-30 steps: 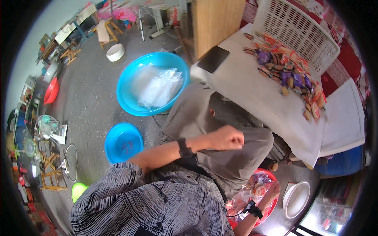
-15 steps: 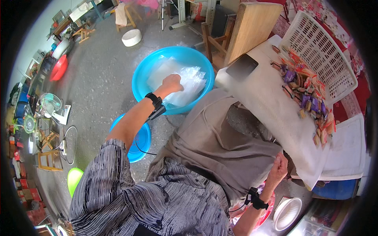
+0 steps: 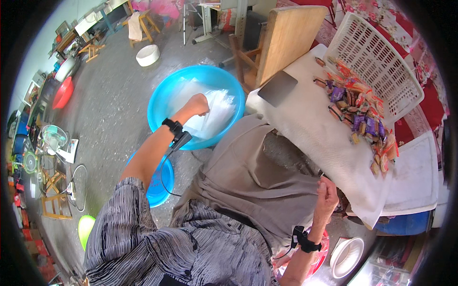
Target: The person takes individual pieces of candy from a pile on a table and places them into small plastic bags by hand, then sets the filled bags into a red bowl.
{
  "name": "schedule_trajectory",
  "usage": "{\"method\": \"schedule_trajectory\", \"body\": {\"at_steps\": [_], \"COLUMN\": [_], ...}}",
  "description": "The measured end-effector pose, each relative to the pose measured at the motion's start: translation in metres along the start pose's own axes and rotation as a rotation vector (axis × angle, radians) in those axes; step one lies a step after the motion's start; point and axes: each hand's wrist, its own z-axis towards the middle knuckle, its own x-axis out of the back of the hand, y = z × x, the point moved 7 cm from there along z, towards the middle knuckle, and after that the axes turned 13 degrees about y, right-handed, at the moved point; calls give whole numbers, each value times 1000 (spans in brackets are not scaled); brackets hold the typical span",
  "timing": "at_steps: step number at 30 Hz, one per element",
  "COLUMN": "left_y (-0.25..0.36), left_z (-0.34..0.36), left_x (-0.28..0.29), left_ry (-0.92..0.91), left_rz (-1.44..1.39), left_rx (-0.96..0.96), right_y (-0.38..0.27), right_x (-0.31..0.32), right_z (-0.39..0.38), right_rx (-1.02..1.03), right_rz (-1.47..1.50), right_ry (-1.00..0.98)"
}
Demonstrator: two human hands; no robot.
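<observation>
Plastic bags [image 3: 220,106] lie in the big blue basin [image 3: 153,100], left hand [image 3: 197,105] at them, fingers curled, right hand [image 3: 326,195] bunched beside the knee; can't tell if either pinches anything. Step looks like bag handling; next move probably calls for a light grip on one layer. White-covered bench [image 3: 319,124] carries wrapped snacks [image 3: 360,109] beside a white basket [image 3: 367,62], grey floor [image 3: 105,105] around.

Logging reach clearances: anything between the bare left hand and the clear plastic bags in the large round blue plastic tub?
Nothing visible. The bare left hand is past the near rim of the large round blue plastic tub, over the clear plastic bags. Whether it touches them, I can't tell.
</observation>
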Motion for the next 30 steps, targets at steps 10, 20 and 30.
{"method": "schedule_trajectory", "body": {"at_steps": [10,20,30], "left_y": [203,263,285], "left_z": [-109,-154,-188], "left_x": [-2,-39,-54], "left_ry": [31,247,462], "left_rz": [-574,-473,-159], "left_rx": [-531,-812,-1097], "right_y": [-61,-13,-67], "right_x": [-87,-83,-58], "right_z": [18,10,28], "right_rx": [-224,-400,221], "right_rz": [314,306,-311], "right_ry": [-277,-213,181]}}
